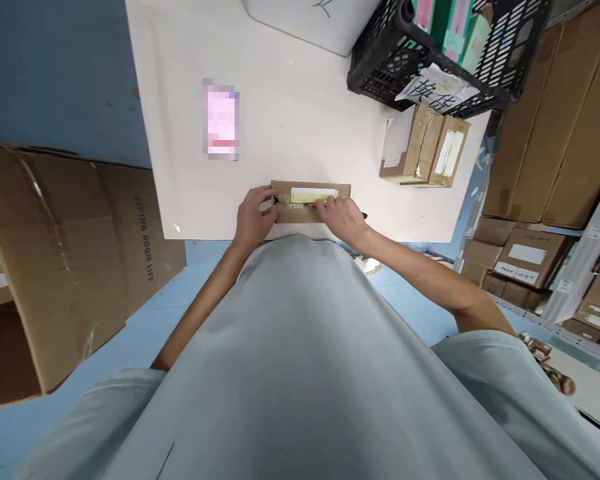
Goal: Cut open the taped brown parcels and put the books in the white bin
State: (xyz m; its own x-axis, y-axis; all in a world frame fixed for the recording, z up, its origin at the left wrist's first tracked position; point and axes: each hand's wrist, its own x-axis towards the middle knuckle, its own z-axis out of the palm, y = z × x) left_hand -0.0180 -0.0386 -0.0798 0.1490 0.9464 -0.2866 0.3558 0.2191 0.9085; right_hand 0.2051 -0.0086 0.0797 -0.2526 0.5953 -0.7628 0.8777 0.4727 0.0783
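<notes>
As both arms reach forward from the body, the right one bent outward at the elbow, the left hand (256, 215) grips the left end of a taped cardboard box (300, 214), thumb nearer the body than the fingers. The right hand (343, 217), fingers curled above the box's right half, grasps a slim red-and-black tool (365, 215). Between the hands, the box lies on the table (280, 87).
</notes>
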